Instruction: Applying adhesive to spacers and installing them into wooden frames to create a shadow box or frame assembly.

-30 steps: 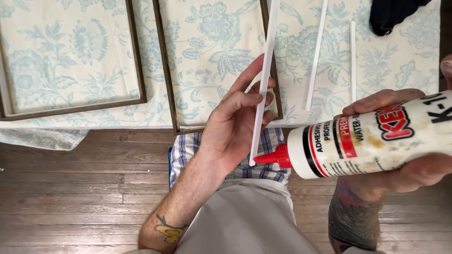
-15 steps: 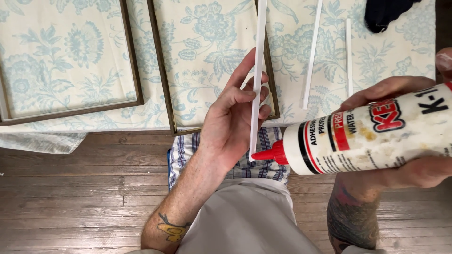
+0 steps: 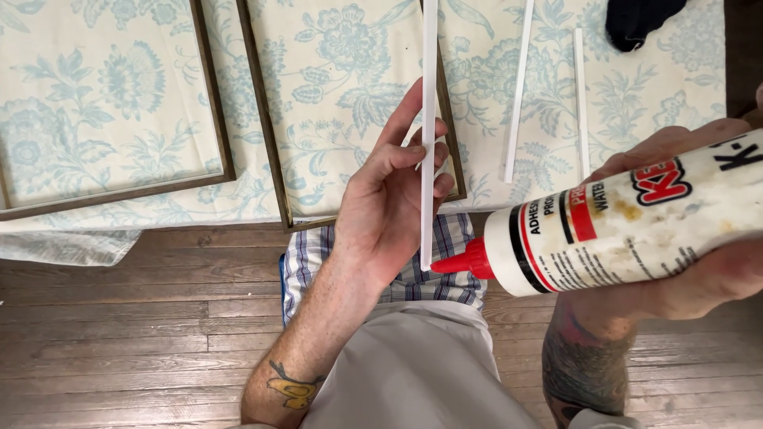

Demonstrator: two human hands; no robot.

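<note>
My left hand (image 3: 389,199) holds a long thin white strip (image 3: 429,95) upright between its fingers, over the lower edge of a dark wooden frame (image 3: 266,143). My right hand (image 3: 699,270) grips a white glue bottle (image 3: 620,226) with a red nozzle. The nozzle tip touches the strip's lower end near my left palm.
A second dark frame (image 3: 214,103) lies to the left on a floral blue-and-cream cloth (image 3: 342,63). Two more white strips (image 3: 518,95) (image 3: 580,95) rest on the cloth to the right, with a dark object (image 3: 640,20) at the top. Wooden floor boards (image 3: 143,334) run below.
The strip and my left hand have shifted slightly left and up in view. The bottle's nozzle has stayed at the strip's lower end.
</note>
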